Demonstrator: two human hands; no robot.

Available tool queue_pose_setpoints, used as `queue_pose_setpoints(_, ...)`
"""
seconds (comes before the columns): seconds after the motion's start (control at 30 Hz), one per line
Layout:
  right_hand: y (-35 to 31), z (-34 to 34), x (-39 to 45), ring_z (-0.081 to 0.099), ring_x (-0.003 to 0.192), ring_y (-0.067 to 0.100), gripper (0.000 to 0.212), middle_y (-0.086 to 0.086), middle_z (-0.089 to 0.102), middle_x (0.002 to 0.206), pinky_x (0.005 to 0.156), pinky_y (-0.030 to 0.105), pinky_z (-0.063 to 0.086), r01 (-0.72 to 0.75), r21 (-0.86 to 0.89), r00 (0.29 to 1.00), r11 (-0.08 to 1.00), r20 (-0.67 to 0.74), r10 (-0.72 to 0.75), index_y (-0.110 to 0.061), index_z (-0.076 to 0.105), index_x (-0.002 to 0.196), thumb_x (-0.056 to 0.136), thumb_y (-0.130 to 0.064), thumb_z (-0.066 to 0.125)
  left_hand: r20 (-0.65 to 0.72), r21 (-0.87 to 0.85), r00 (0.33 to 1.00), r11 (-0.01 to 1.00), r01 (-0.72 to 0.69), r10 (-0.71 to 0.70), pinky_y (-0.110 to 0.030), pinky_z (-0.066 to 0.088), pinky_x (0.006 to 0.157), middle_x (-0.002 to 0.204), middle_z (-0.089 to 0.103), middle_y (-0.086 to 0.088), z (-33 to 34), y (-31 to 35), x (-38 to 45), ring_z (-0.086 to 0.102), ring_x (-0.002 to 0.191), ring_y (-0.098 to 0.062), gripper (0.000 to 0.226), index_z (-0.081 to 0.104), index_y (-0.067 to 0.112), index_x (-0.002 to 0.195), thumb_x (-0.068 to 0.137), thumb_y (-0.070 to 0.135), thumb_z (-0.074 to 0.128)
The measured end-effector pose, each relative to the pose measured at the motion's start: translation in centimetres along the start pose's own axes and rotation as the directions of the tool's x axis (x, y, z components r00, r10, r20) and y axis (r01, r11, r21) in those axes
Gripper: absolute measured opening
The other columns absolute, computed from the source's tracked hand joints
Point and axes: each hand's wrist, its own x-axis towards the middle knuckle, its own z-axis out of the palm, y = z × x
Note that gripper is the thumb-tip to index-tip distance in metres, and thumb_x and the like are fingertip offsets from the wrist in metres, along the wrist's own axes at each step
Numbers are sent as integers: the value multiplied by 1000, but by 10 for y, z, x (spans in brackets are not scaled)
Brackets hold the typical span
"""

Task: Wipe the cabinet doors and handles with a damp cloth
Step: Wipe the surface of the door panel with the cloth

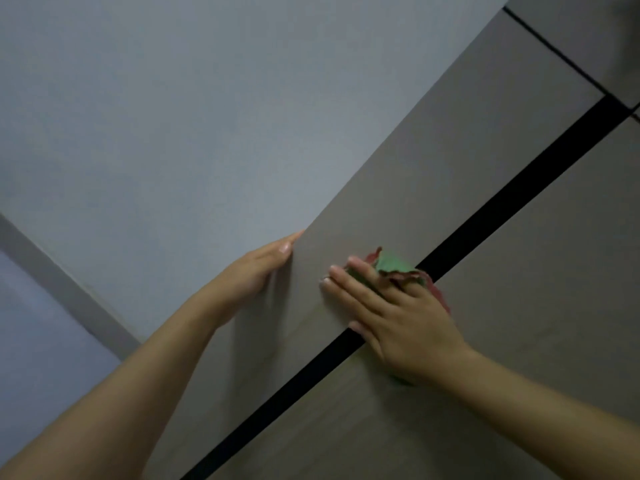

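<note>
Looking up along tall grey-brown cabinet doors, tilted steeply across the view. Left hand (256, 268) flat against the outer edge of the door (398, 188), fingers (287, 245) straight and together, tips reaching the door's corner line where it meets the pale wall (173, 116); nothing held. Right hand (398, 317) spread flat on the same door, fingers straight and slightly fanned, pressing a cloth (393, 265) against the surface rather than gripping it. Cloth green with reddish frilled edges, bunched under the palm, showing beyond the index finger and along the far side of the hand, with a small green bit peeking out below the heel of the palm. Black gap (519, 178) between two doors running diagonally straight under the right palm and cloth, so the cloth sits across it. Second door (536, 271) on the far side of that gap from the fingers. Both forearms bare, reaching up from the lower corners. Hands apart, left one nearer the wall. Handle shape impossible to tell.
</note>
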Motion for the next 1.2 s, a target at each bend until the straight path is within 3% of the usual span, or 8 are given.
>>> queue_pose_setpoints(0.2, 15, -9, 55, 9, 145, 24, 58, 4, 12, 156, 117, 42, 3, -352, 45, 921, 935, -161, 355, -9, 20, 150, 99, -38, 23, 31, -93, 994, 990, 103, -100, -33, 30, 114, 136, 55, 13, -10, -16, -11, 48, 128, -6, 37, 53, 26, 133, 101, 23, 34)
queue_pose_setpoints(0.33, -62, 28, 33, 11, 145, 23, 56, 4, 19, 155, 117, 37, -1, -75, 15, 995, 997, -60, 76, -11, 28, 148, 97, -35, 26, -100, -60, 993, 996, 60, -66, -14, 41, 98, 130, 60, 8, -8, -20, -15, 54, 118, 1, 32, 56, 23, 128, 100, 19, 41)
queue_pose_setpoints(0.43, -75, 36, -1, 2, 147, 20, 55, 3, 15, 157, 117, 36, 2, 53, 65, 998, 997, 36, -55, -14, 24, 150, 99, -34, 24, -182, 109, 983, 994, 6, 14, -1, 39, 84, 116, 63, 14, -7, -8, -19, 56, 98, 19, 28, 57, 30, 119, 99, 14, 47)
queue_pose_setpoints(0.57, -29, 12, 0, 9, 146, 18, 56, 2, 20, 155, 113, 34, 13, -122, 65, 991, 990, -53, 125, -16, 23, 150, 98, -36, 29, -158, 319, 987, 948, 21, 31, 6, 35, 74, 95, 57, 30, -16, 6, -21, 51, 81, 29, 28, 58, 39, 111, 97, 14, 53)
queue_pose_setpoints(0.7, -22, 6, 47, 6, 145, 21, 57, 4, 13, 156, 117, 37, -2, -336, 101, 921, 937, -171, 349, -9, 22, 150, 99, -35, 26, -156, 244, 985, 963, 116, -80, -2, 43, 76, 97, 65, 29, -22, 2, -24, 57, 85, 20, 23, 64, 41, 105, 96, 22, 56)
queue_pose_setpoints(0.83, -98, 45, 34, 10, 146, 25, 57, 6, 21, 156, 111, 41, 20, -128, 100, 988, 987, -69, 135, -9, 28, 148, 96, -32, 35, -173, 143, 976, 977, 159, -133, -10, 47, 75, 106, 68, 19, -23, -8, -28, 61, 96, 8, 24, 64, 36, 113, 96, 21, 56)
queue_pose_setpoints(0.97, -120, 53, -17, -2, 147, 21, 55, 6, 13, 157, 119, 36, -6, 87, 114, 996, 990, 25, -91, -10, 28, 148, 98, -34, 27, -202, 109, 963, 973, 203, -179, -10, 48, 82, 107, 66, 19, -24, -17, -39, 60, 96, 8, 24, 61, 36, 115, 96, 21, 56)
queue_pose_setpoints(1.2, -79, 32, 25, 7, 145, 20, 57, 4, 15, 157, 116, 37, 3, -231, 121, 962, 965, -121, 246, -11, 23, 150, 99, -35, 24, -225, -31, 951, 977, 212, -213, -8, 49, 76, 102, 68, 14, -23, -30, -43, 64, 87, 9, 25, 61, 24, 117, 95, 15, 56)
